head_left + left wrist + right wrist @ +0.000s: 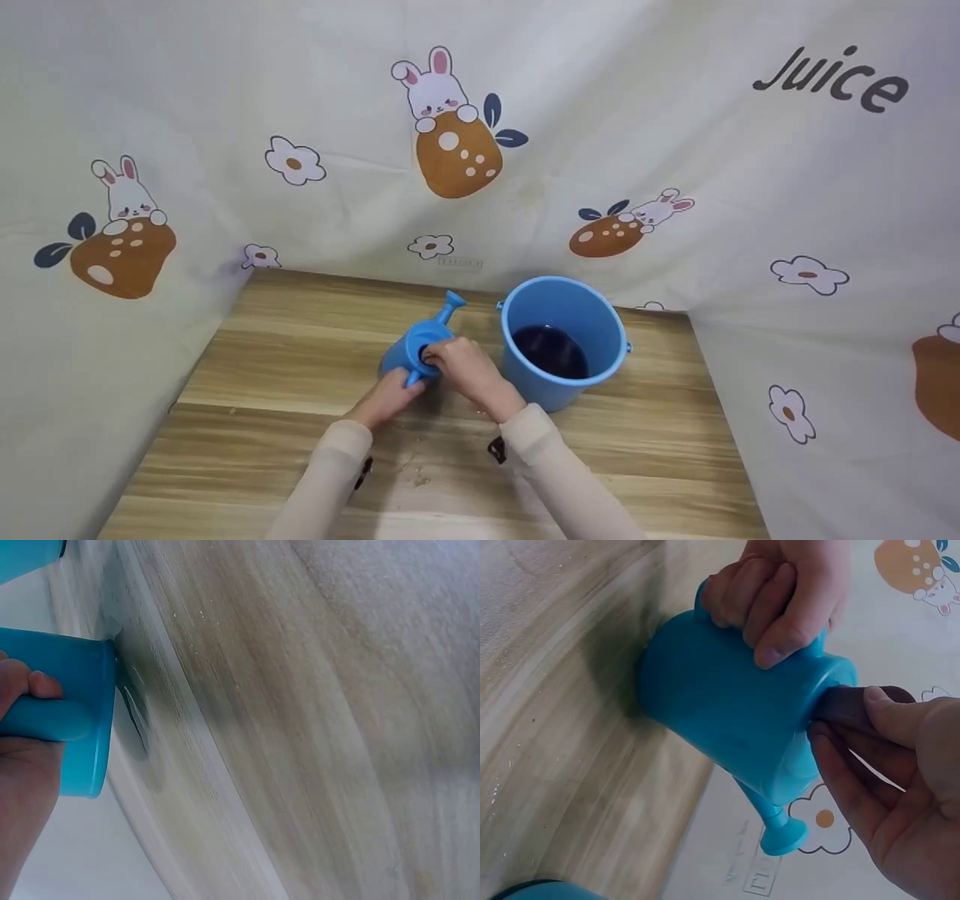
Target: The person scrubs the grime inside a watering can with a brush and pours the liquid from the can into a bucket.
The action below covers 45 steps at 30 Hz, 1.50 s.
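Observation:
My left hand (390, 394) grips the handle (49, 720) of a blue watering can (712, 697). The can is close over the wooden table, its spout (444, 311) pointing away toward the back. At the can's top opening, my right hand (930, 791) pinches a dark, smooth, rounded piece (847, 706) between thumb and fingers. Part of that piece is hidden inside the opening, and I cannot tell what it is. To the right of the can stands a blue bucket (529, 386) with dark liquid (551, 352) in its bottom.
Water drops (420, 476) lie on the wooden table (285, 375) near the forearms, and a wet patch (135, 720) shows near the can's base. Printed cloth (345, 210) hangs around the back and sides of the table.

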### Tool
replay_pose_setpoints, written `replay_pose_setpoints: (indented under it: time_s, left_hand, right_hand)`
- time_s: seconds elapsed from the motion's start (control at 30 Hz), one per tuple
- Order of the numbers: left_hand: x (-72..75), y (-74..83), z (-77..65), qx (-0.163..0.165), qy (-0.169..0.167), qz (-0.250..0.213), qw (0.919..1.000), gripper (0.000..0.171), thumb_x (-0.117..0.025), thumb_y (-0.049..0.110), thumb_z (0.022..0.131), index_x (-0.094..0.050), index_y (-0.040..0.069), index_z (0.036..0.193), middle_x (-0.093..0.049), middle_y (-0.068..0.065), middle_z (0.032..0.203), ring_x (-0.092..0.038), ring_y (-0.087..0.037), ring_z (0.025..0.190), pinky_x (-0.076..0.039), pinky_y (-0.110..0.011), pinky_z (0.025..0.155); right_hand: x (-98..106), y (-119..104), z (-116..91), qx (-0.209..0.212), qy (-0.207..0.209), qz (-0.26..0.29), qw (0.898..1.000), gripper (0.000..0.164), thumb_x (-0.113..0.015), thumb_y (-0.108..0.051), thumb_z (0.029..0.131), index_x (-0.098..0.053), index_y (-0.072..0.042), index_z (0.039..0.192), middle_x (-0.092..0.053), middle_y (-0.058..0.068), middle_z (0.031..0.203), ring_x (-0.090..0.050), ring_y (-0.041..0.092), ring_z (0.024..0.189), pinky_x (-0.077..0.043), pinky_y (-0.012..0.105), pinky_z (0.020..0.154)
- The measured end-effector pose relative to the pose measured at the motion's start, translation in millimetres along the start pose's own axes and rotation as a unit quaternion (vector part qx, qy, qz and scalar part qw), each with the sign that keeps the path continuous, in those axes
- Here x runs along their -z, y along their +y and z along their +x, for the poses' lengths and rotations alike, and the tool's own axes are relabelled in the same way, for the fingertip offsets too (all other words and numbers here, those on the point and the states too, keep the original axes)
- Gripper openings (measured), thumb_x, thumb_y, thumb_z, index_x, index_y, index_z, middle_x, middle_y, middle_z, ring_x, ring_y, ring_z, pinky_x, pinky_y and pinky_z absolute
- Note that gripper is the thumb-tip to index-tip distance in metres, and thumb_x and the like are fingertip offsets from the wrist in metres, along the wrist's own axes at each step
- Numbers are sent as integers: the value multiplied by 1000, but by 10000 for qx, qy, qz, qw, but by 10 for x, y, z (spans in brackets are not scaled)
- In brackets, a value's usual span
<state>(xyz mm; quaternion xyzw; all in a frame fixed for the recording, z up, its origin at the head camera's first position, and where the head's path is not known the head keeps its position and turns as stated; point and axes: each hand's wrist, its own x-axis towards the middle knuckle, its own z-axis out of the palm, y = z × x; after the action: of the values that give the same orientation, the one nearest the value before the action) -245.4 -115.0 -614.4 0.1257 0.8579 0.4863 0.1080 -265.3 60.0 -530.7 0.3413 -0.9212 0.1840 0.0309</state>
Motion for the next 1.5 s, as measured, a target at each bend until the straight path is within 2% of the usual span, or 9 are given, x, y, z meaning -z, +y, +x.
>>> replay_pose_setpoints:
  time_s: [0.37, 0.67, 1.0, 1.23, 1.5]
  left_hand:
    - [-6, -18, 4, 168, -160, -43, 9997, 34, -52, 18, 93, -36, 19, 63, -32, 10, 57, -32, -6, 52, -30, -22, 51]
    - [-8, -48, 3, -58, 15, 126, 9999, 34, -53, 18, 92, -36, 19, 62, -33, 11, 57, -33, -5, 52, -29, -20, 51]
    - [-8, -17, 7, 243, -182, 70, 9995, 32, -53, 20, 94, -39, 18, 65, -36, 9, 59, -35, -7, 53, -30, -23, 52]
    - [-3, -14, -2, 268, -213, 22, 9994, 32, -53, 21, 94, -39, 18, 65, -36, 8, 58, -35, -7, 53, -30, -23, 51]
    - [5, -14, 0, 39, -84, 130, 9999, 34, -53, 19, 92, -36, 19, 62, -33, 10, 57, -33, -6, 52, -29, -22, 51]
  right_hand:
    - [85, 58, -4, -91, -333, 466, 9983, 21, -58, -19, 99, -76, -12, 107, -76, 1, 104, -73, 17, 96, -57, 28, 82]
    - [238, 68, -21, 5, -211, 605, 9979, 19, -59, -18, 98, -76, -13, 105, -77, 0, 101, -73, 16, 97, -56, 28, 85]
    - [384, 124, -20, -132, -234, 1074, 9938, 21, -57, -17, 100, -75, -10, 107, -77, 4, 100, -73, 17, 96, -57, 30, 84]
    - [357, 135, -32, -209, -271, 1194, 9923, 21, -57, -19, 100, -75, -10, 109, -77, 4, 101, -73, 16, 96, -56, 28, 85]
    - [243, 131, -37, -113, -259, 945, 9951, 20, -58, -17, 99, -75, -11, 106, -77, 3, 102, -72, 16, 97, -56, 28, 85]
